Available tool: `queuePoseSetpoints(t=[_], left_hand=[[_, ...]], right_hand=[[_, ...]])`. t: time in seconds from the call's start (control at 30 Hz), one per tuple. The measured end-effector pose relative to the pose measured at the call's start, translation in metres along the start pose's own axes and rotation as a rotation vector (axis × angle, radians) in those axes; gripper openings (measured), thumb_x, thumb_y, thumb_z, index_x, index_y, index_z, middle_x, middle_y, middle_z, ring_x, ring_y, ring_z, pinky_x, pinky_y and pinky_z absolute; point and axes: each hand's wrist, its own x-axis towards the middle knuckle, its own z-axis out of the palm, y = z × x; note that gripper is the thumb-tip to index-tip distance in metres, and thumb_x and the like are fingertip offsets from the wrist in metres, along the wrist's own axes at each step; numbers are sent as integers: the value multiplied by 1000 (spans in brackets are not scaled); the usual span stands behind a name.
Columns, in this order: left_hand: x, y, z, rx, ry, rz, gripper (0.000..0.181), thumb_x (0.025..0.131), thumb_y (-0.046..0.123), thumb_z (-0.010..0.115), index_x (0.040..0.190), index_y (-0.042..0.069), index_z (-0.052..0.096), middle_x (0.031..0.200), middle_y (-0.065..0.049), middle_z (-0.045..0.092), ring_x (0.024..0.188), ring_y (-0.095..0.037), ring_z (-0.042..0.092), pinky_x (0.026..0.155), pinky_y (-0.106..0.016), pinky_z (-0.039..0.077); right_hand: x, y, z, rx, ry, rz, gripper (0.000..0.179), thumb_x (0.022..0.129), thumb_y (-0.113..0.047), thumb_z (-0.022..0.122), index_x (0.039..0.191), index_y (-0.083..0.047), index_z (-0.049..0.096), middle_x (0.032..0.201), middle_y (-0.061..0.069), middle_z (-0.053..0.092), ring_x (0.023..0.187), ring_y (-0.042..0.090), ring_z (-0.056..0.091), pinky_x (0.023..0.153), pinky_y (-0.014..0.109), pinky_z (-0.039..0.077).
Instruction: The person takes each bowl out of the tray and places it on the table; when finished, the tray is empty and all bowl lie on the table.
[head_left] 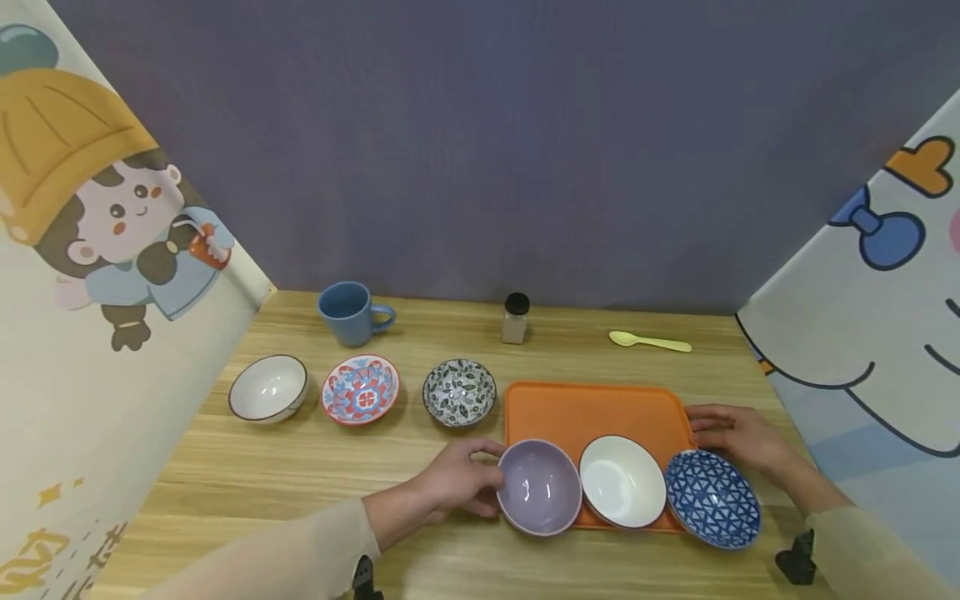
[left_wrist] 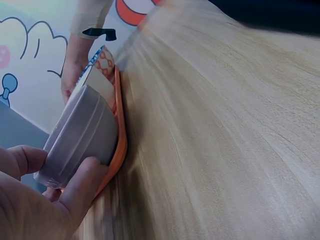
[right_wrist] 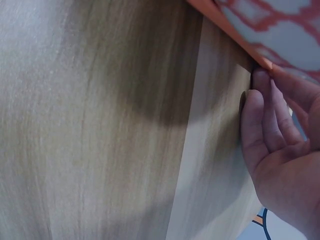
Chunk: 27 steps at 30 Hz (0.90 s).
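Note:
In the head view my left hand [head_left: 465,479] grips the left side of a purple bowl [head_left: 540,487]. The left wrist view has a finger near that bowl's rim and another low against its wall [left_wrist: 82,137], close to the tray edge. My right hand [head_left: 738,437] pinches the right edge of an orange tray [head_left: 585,408]. Its thumb lies on the tray edge [right_wrist: 250,50] in the right wrist view. Between the hands, a white bowl [head_left: 622,482] and a blue patterned bowl [head_left: 712,498] line the tray's front, the blue one tilted and overhanging the corner.
Left of the tray stand a black-and-white patterned bowl [head_left: 459,393], a red-and-blue patterned dish [head_left: 361,390] and a white bowl [head_left: 268,387]. Farther back are a blue mug [head_left: 348,315], a black-lidded jar [head_left: 515,319] and a yellow spoon [head_left: 649,342]. A dark wall [head_left: 510,150] closes the back.

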Motion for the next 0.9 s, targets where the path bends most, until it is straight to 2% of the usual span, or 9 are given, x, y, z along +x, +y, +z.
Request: queuePoseSetpoints(t=[0.27, 0.53, 0.73, 0.9], left_hand=[[-2, -2, -4, -15, 7, 14, 58, 78, -1, 66, 136, 0, 60, 94, -20, 72, 76, -27, 73, 68, -44, 67], [-8, -4, -14, -58, 25, 27, 60, 79, -1, 65, 138, -2, 58, 97, -21, 72, 74, -27, 73, 69, -44, 67], [-16, -3, -26, -73, 42, 45, 60, 81, 3, 66, 140, -4, 56, 91, -18, 75, 73, -24, 73, 70, -44, 67], [-27, 0, -40, -93, 48, 63, 60, 82, 3, 65, 141, -5, 55, 94, -19, 76, 78, -26, 75, 73, -45, 67]], right_hand=[[1, 0, 1, 10, -2, -18, 63, 96, -19, 72, 147, 8, 48, 127, 26, 66, 110, 33, 68, 82, 35, 66], [1, 0, 1, 6, 4, -20, 63, 96, -20, 72, 147, 7, 48, 127, 25, 67, 110, 32, 68, 82, 35, 65], [0, 0, 1, -7, 9, -13, 62, 96, -20, 72, 147, 7, 48, 127, 25, 67, 111, 33, 67, 82, 35, 65], [-1, -1, 1, -13, 10, -11, 63, 96, -20, 72, 147, 8, 48, 127, 26, 67, 111, 33, 67, 82, 35, 65]])
